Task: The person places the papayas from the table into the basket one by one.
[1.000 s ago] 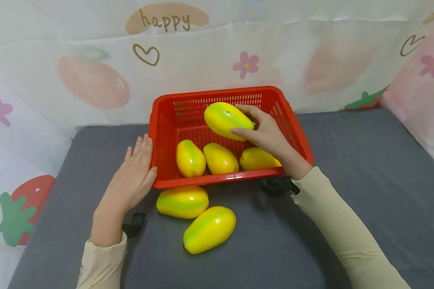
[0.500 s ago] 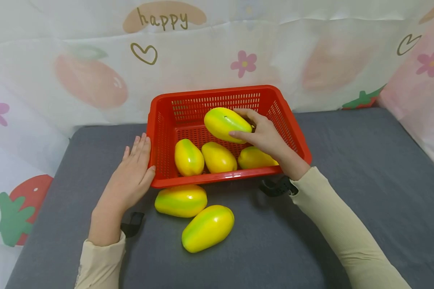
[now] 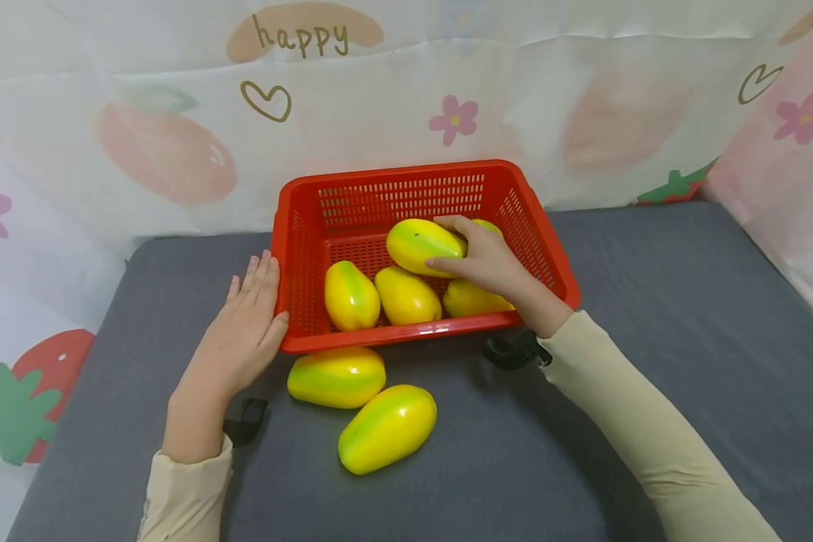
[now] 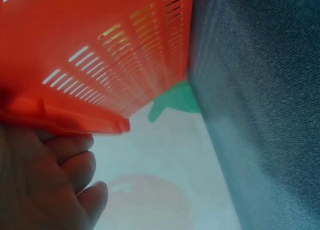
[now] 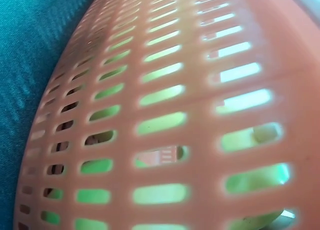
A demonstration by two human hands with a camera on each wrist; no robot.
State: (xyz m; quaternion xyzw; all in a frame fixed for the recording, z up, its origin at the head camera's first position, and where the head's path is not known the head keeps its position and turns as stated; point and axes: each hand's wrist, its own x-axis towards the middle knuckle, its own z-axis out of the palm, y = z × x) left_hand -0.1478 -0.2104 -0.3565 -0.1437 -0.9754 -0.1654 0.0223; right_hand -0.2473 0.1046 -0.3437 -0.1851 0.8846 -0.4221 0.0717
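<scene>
My right hand [image 3: 485, 256] grips a yellow-green papaya [image 3: 421, 245] low inside the red slotted plastic basket [image 3: 406, 331]. Fingers are behind the fruit and the thumb in front. Along the basket's front lie three more papayas: one at the left [image 3: 351, 296], one in the middle [image 3: 408, 295], and one at the right [image 3: 474, 298] partly under the hand. Another papaya [image 3: 489, 226] shows just behind the right hand, mostly hidden. My left hand [image 3: 244, 331] rests its straight fingers against the basket's left side; the left wrist view shows those fingers [image 4: 75, 162] at the rim.
Two papayas lie on the grey cloth before the basket, one close to its front wall [image 3: 336, 378] and one nearer me [image 3: 388, 430]. A printed white curtain [image 3: 352, 135] hangs behind the table [image 3: 650, 339]. In the right wrist view, the slotted basket wall [image 5: 200, 100] fills most of the picture.
The right hand has lowered the papaya deeper into the basket, and the fruit behind that hand has come into sight. The left hand stays against the basket's side.
</scene>
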